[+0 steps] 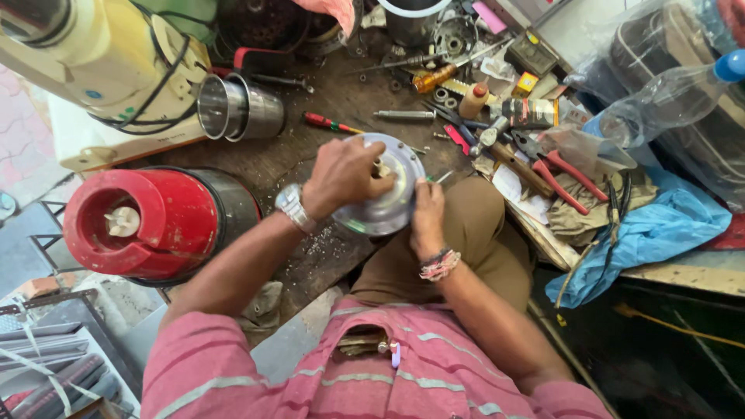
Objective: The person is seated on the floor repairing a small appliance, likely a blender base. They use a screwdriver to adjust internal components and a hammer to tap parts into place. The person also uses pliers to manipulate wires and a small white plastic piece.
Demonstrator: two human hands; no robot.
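Nearest the camera is the pink striped shirt [372, 372] of the person. Beyond it, the left hand [345, 177] lies closed over the top of a round metal disc [388, 203] and holds it. The right hand [427, 213] grips the disc's near right edge. The disc is in the middle of the dark workbench [310, 147]. A red mixer base [147, 221] stands on the left, and red pliers [563, 174] lie on the right.

— What sits at the left of the dark wooden counter [310, 155]?
— A red round mixer base [140, 221]; behind it a shiny steel cup [237, 109] on its side; a cream appliance body [93, 54] wrapped in black cord.
— And right?
— Red-handled pliers [563, 174]; a red-handled screwdriver [330, 122]; a crumpled blue plastic sheet [660, 229]; a clear plastic bottle [667, 97].
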